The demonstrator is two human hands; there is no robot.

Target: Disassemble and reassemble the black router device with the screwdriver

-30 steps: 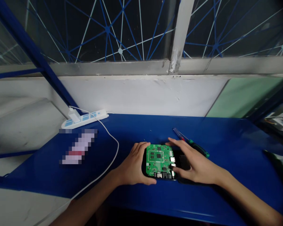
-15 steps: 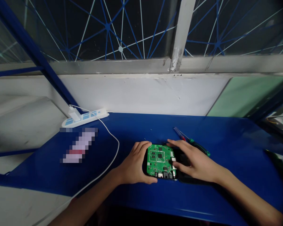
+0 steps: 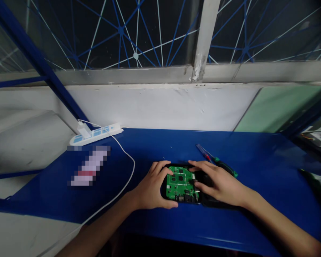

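A green circuit board (image 3: 179,182) lies in a shallow black case (image 3: 164,189) on the blue table, with chips and a row of ports along its near edge. My left hand (image 3: 152,185) clasps the left side, thumb at the near edge, one fingertip pressing on the board's upper left. At the right edge, my right hand (image 3: 220,182) grips with its thumb by a silvery connector and its fingers at the far corner. Beneath the right palm is a black shell (image 3: 208,200), partly hidden.
Beyond the right hand lie a screwdriver with a green and black handle (image 3: 226,167) and a clear and red tool (image 3: 203,151). A white power strip (image 3: 98,134) with a plugged charger stands back left; its white cable (image 3: 131,157) crosses the table. A blurred pinkish item (image 3: 91,167) lies left.
A left finger has come onto the board's upper-left face. The board now sits slightly lower in the black case, whose far rim shows more. The right hand has barely moved.
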